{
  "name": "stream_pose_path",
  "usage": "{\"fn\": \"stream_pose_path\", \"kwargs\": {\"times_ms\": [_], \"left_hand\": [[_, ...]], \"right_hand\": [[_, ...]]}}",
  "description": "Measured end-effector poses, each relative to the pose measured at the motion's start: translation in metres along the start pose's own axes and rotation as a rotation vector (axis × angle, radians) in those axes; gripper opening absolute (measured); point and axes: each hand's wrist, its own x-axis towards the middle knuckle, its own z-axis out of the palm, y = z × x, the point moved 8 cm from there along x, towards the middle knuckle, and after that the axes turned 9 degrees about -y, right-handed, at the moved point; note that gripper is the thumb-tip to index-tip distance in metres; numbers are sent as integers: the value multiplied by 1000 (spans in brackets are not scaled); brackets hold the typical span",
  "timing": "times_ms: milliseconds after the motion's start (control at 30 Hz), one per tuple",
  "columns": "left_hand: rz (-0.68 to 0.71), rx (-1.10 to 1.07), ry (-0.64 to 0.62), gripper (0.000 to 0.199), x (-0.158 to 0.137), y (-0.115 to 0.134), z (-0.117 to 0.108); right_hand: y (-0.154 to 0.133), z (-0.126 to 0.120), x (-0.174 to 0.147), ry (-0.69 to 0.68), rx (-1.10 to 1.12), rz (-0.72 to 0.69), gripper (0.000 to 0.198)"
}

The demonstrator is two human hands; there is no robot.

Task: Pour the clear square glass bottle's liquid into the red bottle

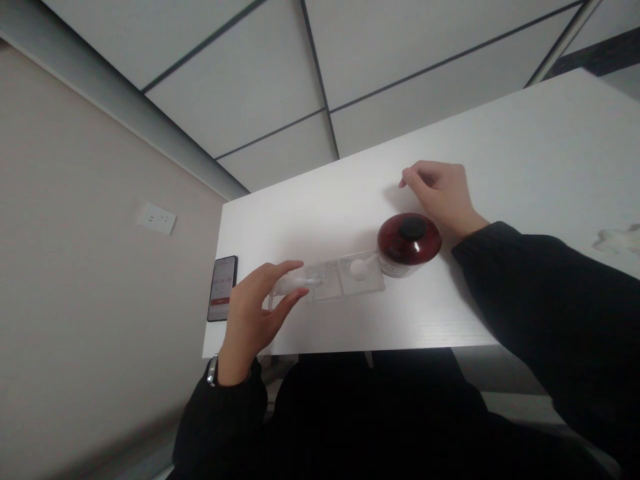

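Head cam: L hand has narrow grip on white btl, 9 o'clock end of clear tray. R hand loosely curled, can't tell if holding anything, 1 o'clock of brown btl. Risk: R sleeve swinging twd 9 o'clock could tip it trayward.

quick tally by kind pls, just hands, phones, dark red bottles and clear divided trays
Hands: 2 (left hand, right hand)
Phone: 1
Dark red bottle: 1
Clear divided tray: 1
Total: 5
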Motion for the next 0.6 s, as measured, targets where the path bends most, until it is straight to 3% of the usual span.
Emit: {"fn": "stream_pose_path", "kwargs": {"times_ms": [133,333,500,600], "left_hand": [[-46,30,-59,45,0,-2,6],[2,1,44,19,1,5,-3],[-12,-25,-76,42,6,4,8],[-72,-69,-30,33,4,-1,6]], "right_hand": [[2,1,1,-14,-9,9,41],[3,4,1,-36,-24,12,43],[3,4,1,-35,-28,19,39],[3,5,1,-49,-21,24,38]]}}
